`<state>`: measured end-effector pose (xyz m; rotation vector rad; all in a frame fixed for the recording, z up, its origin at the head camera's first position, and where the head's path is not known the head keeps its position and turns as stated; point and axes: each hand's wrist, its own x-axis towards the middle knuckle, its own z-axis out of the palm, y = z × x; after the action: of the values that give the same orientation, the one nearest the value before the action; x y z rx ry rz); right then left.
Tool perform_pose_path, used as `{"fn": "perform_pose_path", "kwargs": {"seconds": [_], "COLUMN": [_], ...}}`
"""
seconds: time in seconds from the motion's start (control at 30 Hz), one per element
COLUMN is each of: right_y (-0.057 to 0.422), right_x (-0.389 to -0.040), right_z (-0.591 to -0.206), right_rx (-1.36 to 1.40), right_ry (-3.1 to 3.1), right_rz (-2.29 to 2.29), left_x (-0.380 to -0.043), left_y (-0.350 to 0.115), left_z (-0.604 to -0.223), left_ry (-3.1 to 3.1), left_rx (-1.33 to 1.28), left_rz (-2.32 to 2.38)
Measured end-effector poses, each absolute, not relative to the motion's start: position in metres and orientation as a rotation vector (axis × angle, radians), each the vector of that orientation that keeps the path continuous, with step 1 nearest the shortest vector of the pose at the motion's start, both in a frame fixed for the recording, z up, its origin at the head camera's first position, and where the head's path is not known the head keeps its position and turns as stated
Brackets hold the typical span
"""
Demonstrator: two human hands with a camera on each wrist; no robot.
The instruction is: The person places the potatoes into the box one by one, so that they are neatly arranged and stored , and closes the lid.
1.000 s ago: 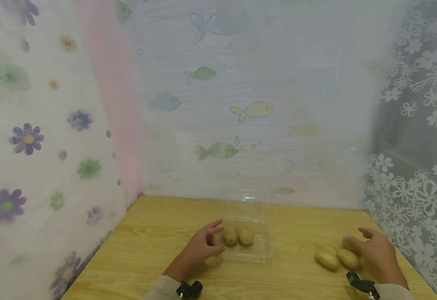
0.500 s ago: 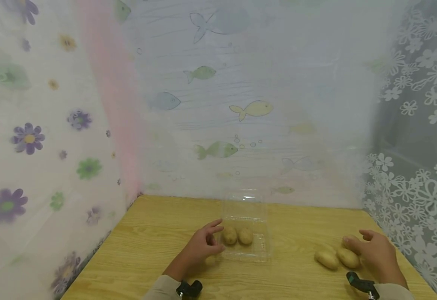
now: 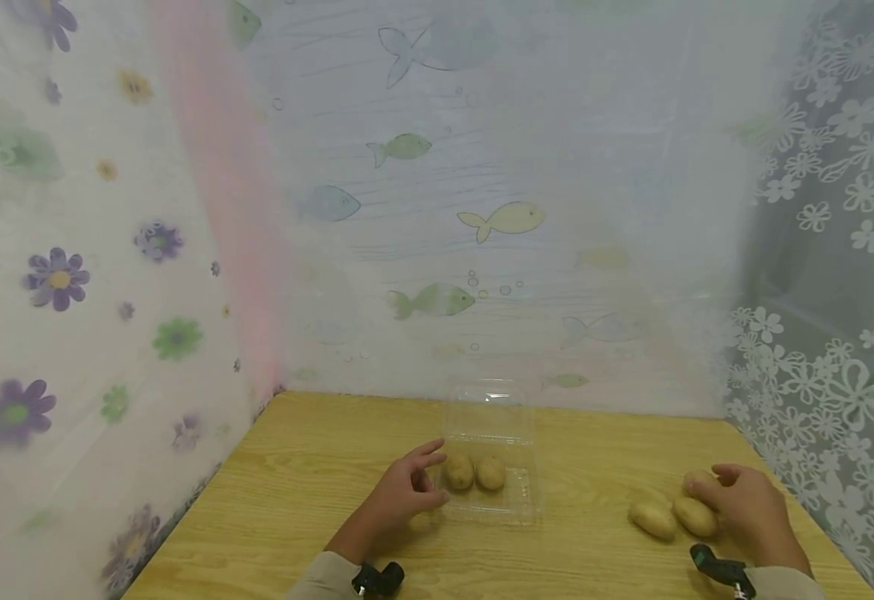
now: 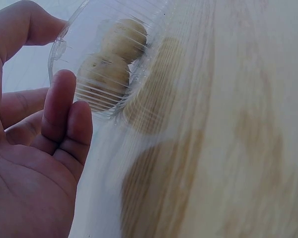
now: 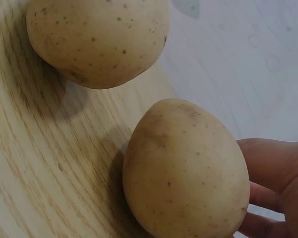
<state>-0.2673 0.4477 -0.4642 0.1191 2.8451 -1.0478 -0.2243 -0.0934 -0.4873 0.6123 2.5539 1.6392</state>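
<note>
Fish-print curtain [image 3: 496, 183] behind wooden table [image 3: 294, 467]; flowered sheeting [image 3: 99, 275] left.

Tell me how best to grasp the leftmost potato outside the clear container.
Probably across its narrow middle, from above: the leftmost potato is oblong and lies on its side, while the neighbouring potato crowds its right side.

Beige sleeves [image 3: 326, 577], black wrist cameras [image 3: 381, 580]

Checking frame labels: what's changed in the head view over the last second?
Right hand: its raised fingers have come down slightly; can't tell whether they grip anything. No release visible.
Unchanged: left hand at the clear container's left edge, lid up, two inside potatoes, two table potatoes near the right hand.
</note>
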Motion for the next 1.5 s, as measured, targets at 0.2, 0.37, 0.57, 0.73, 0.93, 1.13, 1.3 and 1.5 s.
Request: {"fn": "perform_pose_path", "kwargs": {"seconds": [0.2, 0.37, 0.57, 0.73, 0.93, 1.13, 1.3, 1.5], "right_y": [0.449, 0.451, 0.453, 0.454, 0.458, 0.458, 0.457, 0.455], "right_x": [-0.267, -0.268, -0.267, -0.267, -0.271, -0.270, -0.271, -0.271], "right_z": [-0.465, -0.466, -0.466, -0.466, -0.469, -0.469, -0.468, -0.464], "right_rx": [0.105, 0.087, 0.094, 0.093, 0.081, 0.065, 0.072, 0.087], "right_ry": [2.859, 2.862, 2.849, 2.866, 2.859, 2.860, 2.866, 2.864], "right_rz": [-1.031, -1.013, -1.039, -1.058, -1.068, -1.078, -1.079, -1.077], "left_x": [-0.218, -0.213, -0.209, -0.209, -0.209, -0.210, -0.211, -0.210], "left_y": [-0.090, -0.087, -0.084, -0.085, -0.085, -0.086, -0.087, -0.086], "left_z": [-0.486, -0.486, -0.486, -0.486, -0.487, -0.489, -0.490, -0.488], "left_ry": [2.571, 2.589, 2.589, 2.584, 2.575, 2.571, 2.571, 2.565], "left_rx": [0.602, 0.594, 0.584, 0.583, 0.572, 0.568, 0.574, 0.580], "left_rz": [1.630, 1.623, 1.624, 1.634, 1.641, 1.642, 1.640, 1.639]}}
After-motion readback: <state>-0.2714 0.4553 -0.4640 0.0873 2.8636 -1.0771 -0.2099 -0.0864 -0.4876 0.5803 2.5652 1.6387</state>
